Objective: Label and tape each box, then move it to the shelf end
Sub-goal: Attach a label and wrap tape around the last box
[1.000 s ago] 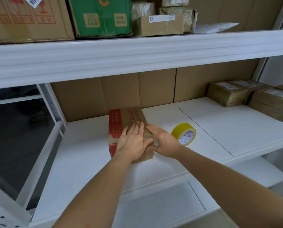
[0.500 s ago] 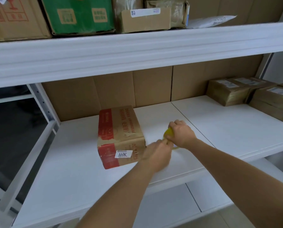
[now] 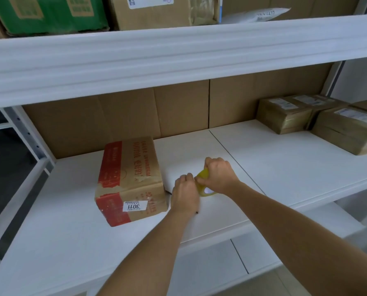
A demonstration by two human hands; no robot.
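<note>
- A brown cardboard box (image 3: 131,180) is seen lying on the white shelf board (image 3: 285,167), toward the board's left part, its long side running from front to back.
- Broad red bands are printed along the box's left edge and across the left of its front face; red lettering runs along the top.
- A small white label (image 3: 135,206) reading "3011" is stuck low on the front face, and a torn scrap of old tape is visible on the top.
- A roll of yellow tape (image 3: 204,184) is held just to the right of the box, above the board.
- The right hand (image 3: 218,176) is curled over the roll from above, gripping it.
- The left hand (image 3: 185,195) is closed with its fingertips at the roll's near edge; whether the tape end is pinched cannot be told.
- Several taped brown parcels (image 3: 285,114) with white labels are stacked at the shelf's far right end, well apart from the box.
</note>
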